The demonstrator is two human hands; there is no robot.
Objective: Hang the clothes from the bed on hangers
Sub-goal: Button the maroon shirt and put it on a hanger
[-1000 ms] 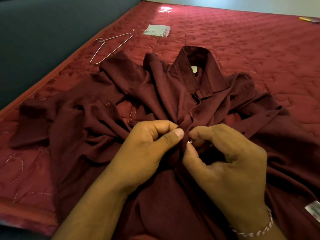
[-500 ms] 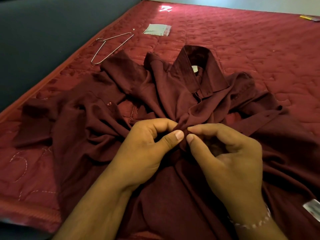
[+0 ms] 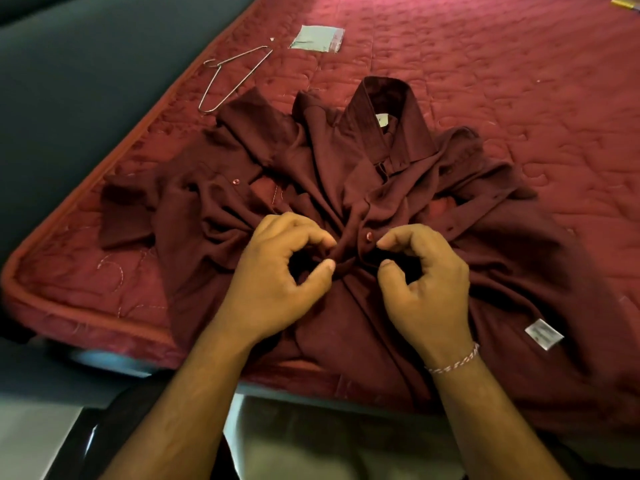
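Surface: red quilted mattress [image 3: 485, 81] with orange piping along the near-left edge, stitched swirls across the top.
Room: dark grey wall or panel [image 3: 86, 81] to the left of the bed; pale floor below the near edge.
Shirt: maroon shirt [image 3: 346, 161] crumpled on the mattress, collar pointing away, white label at the right hem.
Hanger: wire hanger [image 3: 235, 77] flat on the mattress, just beyond the shirt's left sleeve.
Packet: small clear packet [image 3: 317, 38] farther back.
Left hand [image 3: 277, 275]: thumb and forefinger curled, pinching the front placket.
Right hand [image 3: 429, 275]: curled fingers pinching fabric beside a button; thread bracelet on wrist.
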